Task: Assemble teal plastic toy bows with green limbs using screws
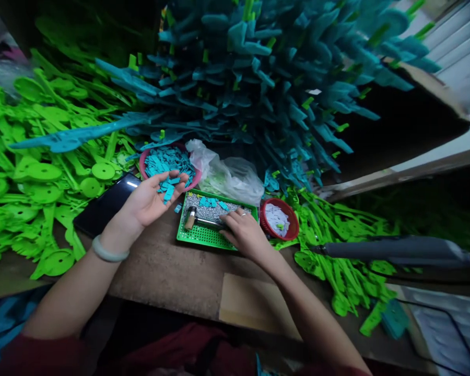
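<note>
Teal pieces: we hold a small heap of flat teal pieces (167, 189) in our left hand (151, 198), palm up and fingers spread, above the desk (160, 266) near its far edge.
Left hand: not closed; the pieces rest loose on the palm, and a pale bangle (108, 251) sits on the wrist.
Right hand: our right hand (245, 234) lies palm down on the near right corner of the green tray (203, 235), fingers curled low; we cannot tell whether they pinch anything.
Key relation: the tray lies just right of the left hand, between both hands; the right hand is nearer to it.
Tray contents: grey granular fill, a few teal pieces, and a hammer (203, 220) lying left to right, wooden end to the left.
Behind: a pink bowl (168, 162) of more teal pieces, touching a crumpled clear bag (227, 175).
Right of tray: a red bowl (280, 219) with white bits.
Left: a dark phone (102, 206) on the desk's left side.
Around: green plastic parts (31, 172) piled left and right, a teal stack (266, 78) at the far edge.
</note>
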Action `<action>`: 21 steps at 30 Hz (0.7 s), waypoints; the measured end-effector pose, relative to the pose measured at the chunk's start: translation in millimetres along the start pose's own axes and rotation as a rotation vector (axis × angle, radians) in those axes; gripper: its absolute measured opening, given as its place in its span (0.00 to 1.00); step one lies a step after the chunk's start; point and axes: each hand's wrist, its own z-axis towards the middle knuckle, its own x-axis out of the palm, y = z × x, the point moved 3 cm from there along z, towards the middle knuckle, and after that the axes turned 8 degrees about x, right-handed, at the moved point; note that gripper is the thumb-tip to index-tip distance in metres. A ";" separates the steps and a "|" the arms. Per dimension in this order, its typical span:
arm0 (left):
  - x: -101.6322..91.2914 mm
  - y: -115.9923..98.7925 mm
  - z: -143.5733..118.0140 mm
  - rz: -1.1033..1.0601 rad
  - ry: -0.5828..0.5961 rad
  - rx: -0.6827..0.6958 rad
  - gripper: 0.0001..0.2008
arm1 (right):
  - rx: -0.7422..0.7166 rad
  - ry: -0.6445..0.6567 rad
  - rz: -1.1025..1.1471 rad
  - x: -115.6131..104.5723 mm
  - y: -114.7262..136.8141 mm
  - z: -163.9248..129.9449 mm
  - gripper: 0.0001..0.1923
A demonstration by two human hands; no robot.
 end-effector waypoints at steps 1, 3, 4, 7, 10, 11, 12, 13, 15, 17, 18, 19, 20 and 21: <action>-0.8 -2.5 0.2 0.002 -0.001 0.016 0.12 | -0.019 -0.004 -0.046 6.4 1.7 -2.3 0.08; -3.1 -9.6 1.0 -0.010 -0.016 0.059 0.12 | -0.041 -0.025 -0.070 13.1 4.7 -4.0 0.08; -4.6 -14.3 1.6 -0.026 -0.027 0.089 0.13 | -0.049 -0.039 -0.070 13.0 5.4 -3.9 0.09; -9.2 -29.4 3.2 -0.095 -0.042 0.188 0.14 | -0.072 -0.100 -0.117 -0.5 3.9 -0.2 0.11; -13.3 -39.7 3.6 -0.145 -0.060 0.245 0.16 | -0.120 -0.137 -0.206 -21.5 3.0 13.6 0.12; -14.1 -41.3 3.3 -0.158 -0.067 0.257 0.16 | -0.143 -0.136 -0.226 -27.0 4.1 21.5 0.13; -14.6 -41.9 2.9 -0.168 -0.073 0.265 0.17 | -0.173 -0.131 -0.237 -31.0 6.1 30.9 0.13; -14.5 -41.6 2.4 -0.175 -0.074 0.268 0.17 | -0.208 -0.125 -0.239 -33.5 9.3 41.7 0.14; -13.4 -39.1 1.4 -0.175 -0.073 0.253 0.16 | -0.298 -0.119 -0.227 -34.6 18.9 65.5 0.14; -12.1 -35.8 1.4 -0.166 -0.069 0.222 0.16 | -0.402 -0.123 -0.220 -32.5 31.9 89.5 0.14; -11.7 -34.8 1.8 -0.163 -0.068 0.212 0.16 | -0.450 -0.126 -0.222 -31.4 38.5 100.6 0.15; -11.6 -34.5 2.5 -0.164 -0.067 0.211 0.16 | -0.490 -0.128 -0.223 -30.7 44.2 110.5 0.15; -11.8 -34.7 3.5 -0.166 -0.068 0.214 0.16 | -0.518 -0.136 -0.218 -31.0 48.4 118.8 0.15; -12.4 -35.3 4.5 -0.170 -0.071 0.220 0.15 | -0.530 -0.147 -0.201 -32.2 50.5 125.2 0.14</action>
